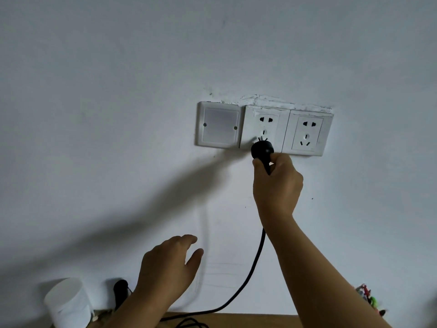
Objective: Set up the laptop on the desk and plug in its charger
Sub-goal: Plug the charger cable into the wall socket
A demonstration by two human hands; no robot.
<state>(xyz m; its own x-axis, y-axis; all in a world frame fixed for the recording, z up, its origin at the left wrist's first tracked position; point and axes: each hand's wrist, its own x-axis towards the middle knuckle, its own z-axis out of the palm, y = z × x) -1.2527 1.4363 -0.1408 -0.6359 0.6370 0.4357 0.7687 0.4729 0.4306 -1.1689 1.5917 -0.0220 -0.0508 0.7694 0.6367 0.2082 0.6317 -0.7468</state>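
Note:
My right hand [276, 183] grips a black three-pin charger plug [262, 149] and holds it up to the lower holes of the middle wall socket [264, 125]. The metal pins show just in front of the socket face. A black cable [256, 261] hangs from the plug down to the wooden desk [248, 320]. My left hand [169, 266] hovers lower left near the wall with relaxed fingers, holding nothing. The laptop is out of view.
A second socket [307, 133] sits right of the middle one, a blank cover plate [220, 125] to its left. A white cylindrical container [67, 304] and a dark object [120, 292] stand at the desk's back left. Colourful items [367, 298] show at the right edge.

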